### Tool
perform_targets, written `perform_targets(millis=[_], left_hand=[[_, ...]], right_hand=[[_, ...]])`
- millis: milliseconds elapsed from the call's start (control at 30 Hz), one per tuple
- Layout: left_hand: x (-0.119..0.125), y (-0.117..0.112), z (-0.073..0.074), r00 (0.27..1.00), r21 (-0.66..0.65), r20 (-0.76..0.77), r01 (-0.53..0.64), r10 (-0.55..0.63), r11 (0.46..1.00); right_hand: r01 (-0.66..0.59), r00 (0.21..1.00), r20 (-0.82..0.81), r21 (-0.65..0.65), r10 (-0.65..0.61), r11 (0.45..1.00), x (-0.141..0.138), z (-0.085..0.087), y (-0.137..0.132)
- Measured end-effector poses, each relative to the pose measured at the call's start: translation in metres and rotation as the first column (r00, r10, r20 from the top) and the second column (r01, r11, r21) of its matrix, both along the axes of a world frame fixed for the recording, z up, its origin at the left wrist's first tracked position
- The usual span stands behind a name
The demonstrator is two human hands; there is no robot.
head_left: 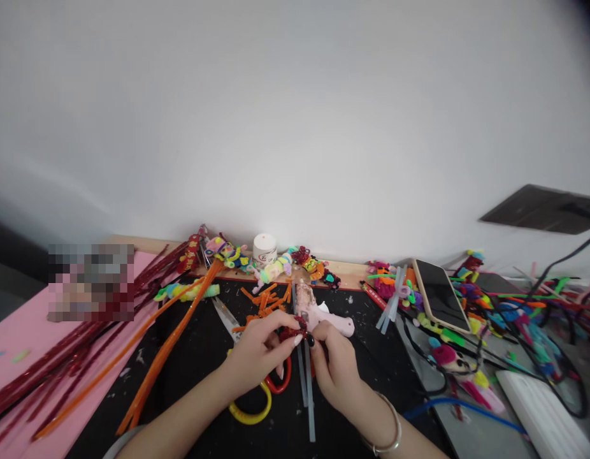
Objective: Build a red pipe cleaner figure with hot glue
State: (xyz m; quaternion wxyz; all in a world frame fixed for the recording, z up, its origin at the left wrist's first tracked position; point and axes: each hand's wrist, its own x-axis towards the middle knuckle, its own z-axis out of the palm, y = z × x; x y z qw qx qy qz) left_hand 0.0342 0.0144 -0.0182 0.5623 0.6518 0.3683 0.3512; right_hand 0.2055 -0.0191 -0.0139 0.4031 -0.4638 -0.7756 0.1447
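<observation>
Between the fingertips of my left hand [259, 350] is a small bent piece of dark red tinsel pipe cleaner [289, 333]. My right hand [334, 360] pinches at the right end of that same piece, its fingers closed; just what lies in its pinch is too small to see. Right behind my hands lies a pale pink glue gun [340, 324]. Clear glue sticks [311, 408] stick out below my fingers. Scissors [251, 417] with yellow and red handles lie partly under my left hand, blades pointing up and left. Short cut orange pipe cleaners [264, 299] are heaped beyond it.
Long red tinsel stems [146, 280] and orange stems [168, 350] lie at the left, partly over a pink sheet [18, 363]. A white paper cup [265, 250] stands by the wall. To the right are a phone [441, 293], dark cables, a white power strip [543, 408] and colourful pipe-cleaner figures.
</observation>
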Motion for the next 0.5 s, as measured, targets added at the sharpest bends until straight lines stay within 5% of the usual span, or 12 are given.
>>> perform_targets(millis=[233, 367, 500], left_hand=[[-0.001, -0.002, 0.008, 0.996, 0.214, -0.075, -0.035, 0.052, 0.976], [-0.002, 0.0, 0.007, 0.995, 0.046, 0.037, -0.091, 0.09, 0.995], [-0.004, 0.007, 0.01, 0.957, -0.158, 0.226, -0.146, 0.18, 0.977]], right_hand=[[-0.067, 0.984, 0.169, 0.116, 0.047, 0.991, -0.001, 0.004, -0.005], [-0.051, 0.994, 0.095, 0.042, 0.046, 0.998, 0.006, 0.007, 0.0], [0.208, 0.965, 0.164, -0.001, -0.205, 0.978, 0.015, 0.009, 0.015]])
